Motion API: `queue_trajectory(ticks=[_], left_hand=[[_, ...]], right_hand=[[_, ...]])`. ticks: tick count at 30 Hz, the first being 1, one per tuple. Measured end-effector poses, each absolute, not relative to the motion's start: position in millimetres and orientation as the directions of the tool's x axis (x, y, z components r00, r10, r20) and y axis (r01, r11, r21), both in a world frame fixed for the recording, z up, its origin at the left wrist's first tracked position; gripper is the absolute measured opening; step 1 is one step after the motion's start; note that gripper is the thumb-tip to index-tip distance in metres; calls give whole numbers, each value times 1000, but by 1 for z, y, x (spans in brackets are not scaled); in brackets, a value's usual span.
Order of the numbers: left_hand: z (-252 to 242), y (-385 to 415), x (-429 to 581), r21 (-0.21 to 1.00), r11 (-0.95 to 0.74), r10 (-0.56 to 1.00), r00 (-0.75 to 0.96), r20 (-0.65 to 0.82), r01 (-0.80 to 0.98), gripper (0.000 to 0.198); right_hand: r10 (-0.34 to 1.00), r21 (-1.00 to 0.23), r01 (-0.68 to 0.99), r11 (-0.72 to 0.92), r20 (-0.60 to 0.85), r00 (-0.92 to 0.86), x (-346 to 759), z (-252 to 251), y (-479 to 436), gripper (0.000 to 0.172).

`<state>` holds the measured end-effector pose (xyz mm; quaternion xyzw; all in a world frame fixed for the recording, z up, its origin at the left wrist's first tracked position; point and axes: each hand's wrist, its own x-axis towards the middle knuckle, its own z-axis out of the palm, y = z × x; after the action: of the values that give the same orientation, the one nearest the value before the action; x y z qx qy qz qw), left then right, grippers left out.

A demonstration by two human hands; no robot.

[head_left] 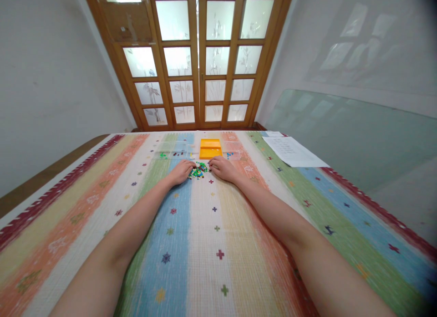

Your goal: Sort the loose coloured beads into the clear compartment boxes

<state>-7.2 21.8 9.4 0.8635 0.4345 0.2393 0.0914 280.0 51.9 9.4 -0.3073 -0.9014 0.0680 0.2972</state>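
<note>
A pile of small green, blue, yellow and dark pieces (200, 170) lies on the striped tablecloth (205, 262). At its left edge is my left hand (183, 171), fingers bent toward the pile; whether they hold a piece is too small to see. My right hand (221, 167) rests at the pile's right edge, its fingers curled, the fingertips partly hidden. Just beyond the hands stands an open yellow box (210, 149). Clear trays flank it: the left one holds green pieces (163, 155) and dark pieces (178, 154), the right one blue pieces (230, 154).
Sheets of printed paper (290, 151) lie at the far right of the table. Wooden doors with glass panes (215, 62) stand past the table's far edge. A pale glass panel (341, 135) leans along the right wall.
</note>
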Motion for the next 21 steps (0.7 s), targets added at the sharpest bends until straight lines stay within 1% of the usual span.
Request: queue_trajectory(ticks=[3,5,8,11,13,16,18,21], left_hand=[[6,24,-8,418,-598,801,483,354,684,45],[2,26,-10,471,-571,820,435,372,672,44],[-2,30,-15,569,-523,849,329,413,634,44],[-4,34,-23,690,-463,881,203,427,557,42],[-5,38,-28,792,-392,914,98,395,468,41],[-4,44,-36,930,-252,960,-55,276,266,39],[-3,46,-40,976,-177,973,-126,193,129,37],[1,48,-45,991,-125,973,-201,115,-37,35]], right_hand=[[596,-302,518,800,500,-628,280,10,52,17],[591,-299,516,803,507,-627,280,9,53,17],[576,-298,499,814,526,-625,281,8,54,18],[574,-307,489,816,529,-625,281,8,54,18],[576,-313,488,815,523,-628,281,8,54,18],[576,-312,487,816,522,-629,281,10,53,18],[577,-309,492,814,529,-623,281,11,53,18],[585,-309,503,807,526,-617,281,12,52,17]])
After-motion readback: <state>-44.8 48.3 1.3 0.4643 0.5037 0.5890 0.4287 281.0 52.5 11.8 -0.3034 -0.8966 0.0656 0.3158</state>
